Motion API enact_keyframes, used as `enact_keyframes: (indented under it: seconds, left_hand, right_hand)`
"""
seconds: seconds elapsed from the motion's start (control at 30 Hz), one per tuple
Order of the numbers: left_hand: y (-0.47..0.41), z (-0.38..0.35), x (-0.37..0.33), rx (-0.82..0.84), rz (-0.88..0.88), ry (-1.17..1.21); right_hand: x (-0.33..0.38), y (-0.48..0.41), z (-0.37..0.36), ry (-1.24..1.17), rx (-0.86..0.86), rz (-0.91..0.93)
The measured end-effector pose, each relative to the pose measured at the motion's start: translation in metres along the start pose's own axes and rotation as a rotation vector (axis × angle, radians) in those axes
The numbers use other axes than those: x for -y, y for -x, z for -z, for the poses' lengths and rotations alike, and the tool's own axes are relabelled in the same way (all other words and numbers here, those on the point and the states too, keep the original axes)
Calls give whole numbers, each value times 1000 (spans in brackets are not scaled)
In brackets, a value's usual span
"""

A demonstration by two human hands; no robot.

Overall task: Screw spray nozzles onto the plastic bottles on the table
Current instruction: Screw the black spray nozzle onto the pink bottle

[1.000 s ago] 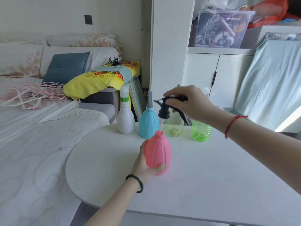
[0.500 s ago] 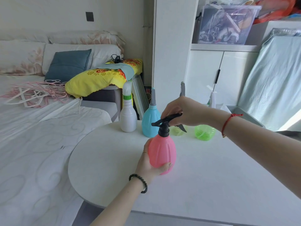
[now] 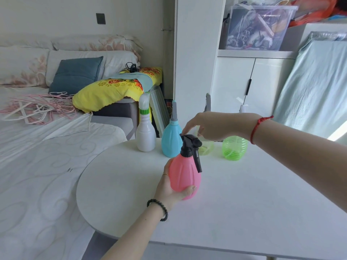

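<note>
My left hand (image 3: 168, 189) grips the lower body of a pink bottle (image 3: 185, 173) that stands upright on the white table (image 3: 244, 212). A black spray nozzle (image 3: 190, 147) sits on the bottle's neck, its trigger hanging down on the right. My right hand (image 3: 214, 125) hovers just behind and above the nozzle with its fingers apart; the index fingertip is at the nozzle's top. Behind stand a white bottle (image 3: 146, 136), a blue bottle (image 3: 170, 142), a pale yellow-green bottle (image 3: 207, 148) partly hidden by my right hand, and a green bottle (image 3: 234, 149).
A bed (image 3: 37, 175) with pink hangers (image 3: 35, 107) lies left of the table's rounded edge. White cabinets (image 3: 244, 81) and a covered object (image 3: 311, 87) stand behind the table. Bare tabletop stretches in front and to the right of the pink bottle.
The nozzle was lowered with its tube into the pink bottle and now sits on the neck, turned so the trigger faces right. My right hand has let go and lifted slightly.
</note>
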State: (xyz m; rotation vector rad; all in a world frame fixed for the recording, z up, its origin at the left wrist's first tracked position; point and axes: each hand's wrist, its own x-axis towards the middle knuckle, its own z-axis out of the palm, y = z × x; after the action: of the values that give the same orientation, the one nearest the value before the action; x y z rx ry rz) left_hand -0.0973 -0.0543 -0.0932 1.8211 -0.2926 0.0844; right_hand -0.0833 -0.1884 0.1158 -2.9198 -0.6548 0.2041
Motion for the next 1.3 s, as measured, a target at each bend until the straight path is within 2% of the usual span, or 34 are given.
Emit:
enact_keyframes:
  seconds: [0.03,0.13,0.3,0.43,0.5,0.57,0.6,0.67,0.73,0.9,1.07,1.3]
  left_hand:
    - [0,0,0,3,2,-3]
    - [0,0,2,2,10,0]
    - [1,0,1,5,10,-19]
    - [1,0,0,5,0,-15]
    - [1,0,0,4,-1,-14]
    - [0,0,0,3,2,-13]
    - [0,0,1,3,1,-11]
    - [0,-1,1,5,1,-7]
    - [-1,-1,2,1,-2,-10]
    - [0,-1,0,18,-2,-6]
    - [-1,-2,0,11,4,-21]
    - [-1,-1,-5,5,28,-47]
  right_hand:
    - [-1,2,0,35,32,21]
    - [0,3,-4,148,-24,59]
    - [7,-4,-12,254,-125,5]
    - [9,-11,-24,89,-127,-99]
    - [7,-10,-23,86,-276,-142]
    - [2,-9,-19,153,-436,-72]
    - [-2,-7,-15,174,-410,5]
    - [-8,-4,-10,271,-199,119]
    - [-7,-4,-9,342,-112,125]
    - [0,-12,-8,374,-215,93]
    - [-2,-13,-10,442,-244,127]
    - [-12,-5,-27,342,-376,90]
